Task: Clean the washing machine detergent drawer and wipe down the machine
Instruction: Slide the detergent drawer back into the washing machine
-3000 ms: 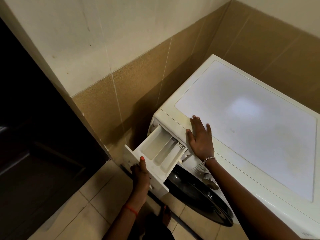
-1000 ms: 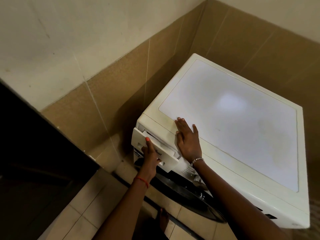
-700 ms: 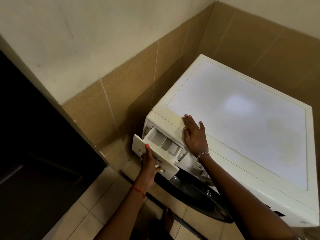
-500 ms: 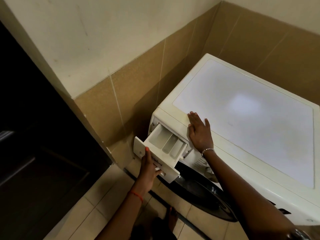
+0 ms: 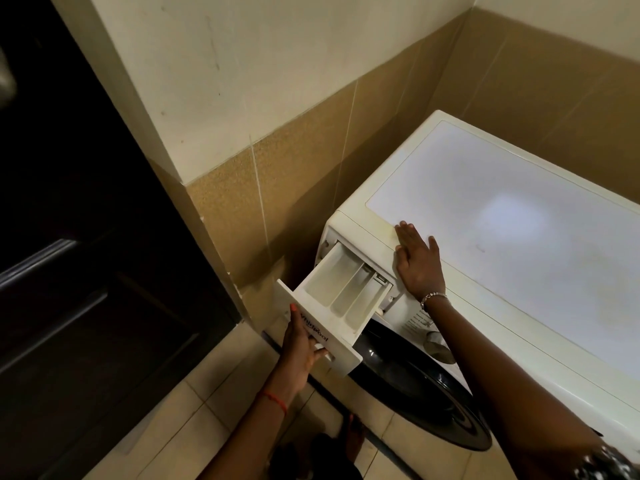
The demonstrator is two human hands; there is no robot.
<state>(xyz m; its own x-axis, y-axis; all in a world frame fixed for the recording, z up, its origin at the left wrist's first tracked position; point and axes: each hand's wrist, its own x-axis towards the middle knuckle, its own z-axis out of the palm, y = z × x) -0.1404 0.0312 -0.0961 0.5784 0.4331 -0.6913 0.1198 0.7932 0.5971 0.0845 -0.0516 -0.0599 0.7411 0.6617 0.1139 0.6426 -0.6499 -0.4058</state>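
The left hand (image 5: pixel 301 348) is gripping the front panel (image 5: pixel 341 349) of the detergent drawer (image 5: pixel 343 289). Its fingers are curling up into the handle recess from below, and the thumb is lying along the panel's face with its orange nail at the top edge. A red thread (image 5: pixel 275 400) is circling that wrist. The right hand (image 5: pixel 417 263) is lying open and flat, fingers straight, pressing down on the near left corner of the washing machine (image 5: pixel 519 244) top, just right of the drawer's slot. A beaded bracelet (image 5: pixel 433 296) is sitting at its wrist.

The drawer is standing well out of the slot at the machine's upper left front. Its far end is sitting inside the opening, and its long axis is running from the machine toward the near left, sloping slightly down. The panel is facing near left and the open side is facing up, showing three long compartments lying side by side along the drawer's length.

Below the drawer, the dark round door (image 5: pixel 415 386) and a control knob (image 5: pixel 437 344) are showing on the machine's front. The machine is standing in a corner of tan wall tiles (image 5: pixel 294 188) on a pale tiled floor (image 5: pixel 194 420). A dark wooden door (image 5: pixel 69 271) is filling the left side.
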